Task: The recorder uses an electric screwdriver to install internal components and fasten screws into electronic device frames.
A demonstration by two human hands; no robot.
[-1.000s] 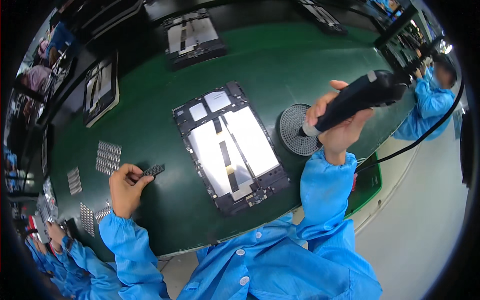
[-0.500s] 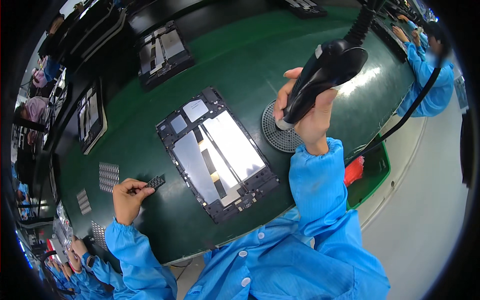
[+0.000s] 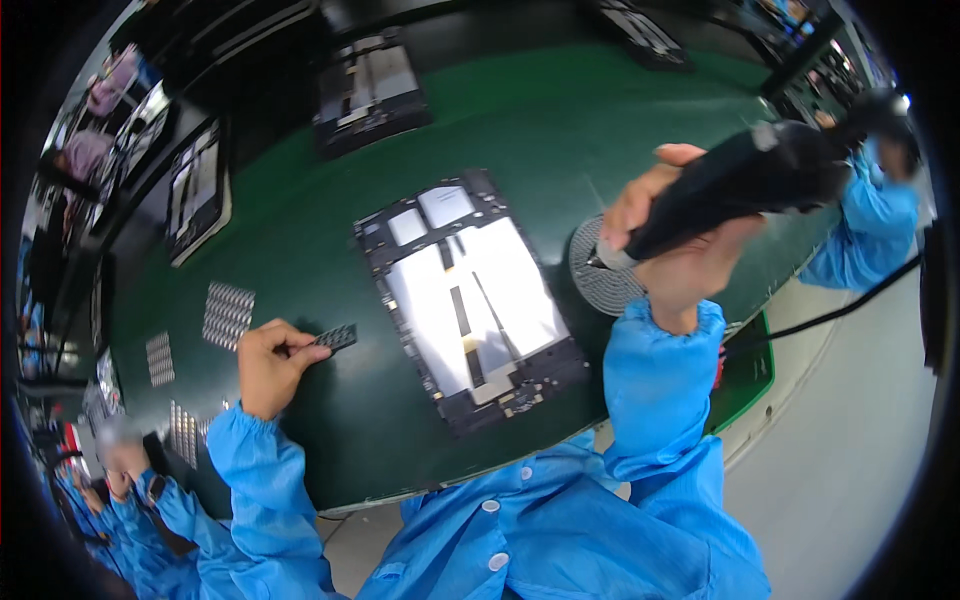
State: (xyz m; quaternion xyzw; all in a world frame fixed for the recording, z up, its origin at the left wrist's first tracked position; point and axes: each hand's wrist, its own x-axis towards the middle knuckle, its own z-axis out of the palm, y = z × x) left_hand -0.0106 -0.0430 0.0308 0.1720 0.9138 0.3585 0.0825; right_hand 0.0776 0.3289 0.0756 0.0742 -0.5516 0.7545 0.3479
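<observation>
Black electric screwdriver sits clenched in the right hand, tip over the round screw tray. Left hand pinches a small dark strip; the opened tablet looks untouched yet.

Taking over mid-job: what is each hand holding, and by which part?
Right hand grips the black electric screwdriver around its body, tip over the round screw tray. Left hand pinches the small dark strip at one end.

Green worktop; black screwdriver; black-framed tablet with white panels; blue sleeves; grey ridged round dish.
</observation>
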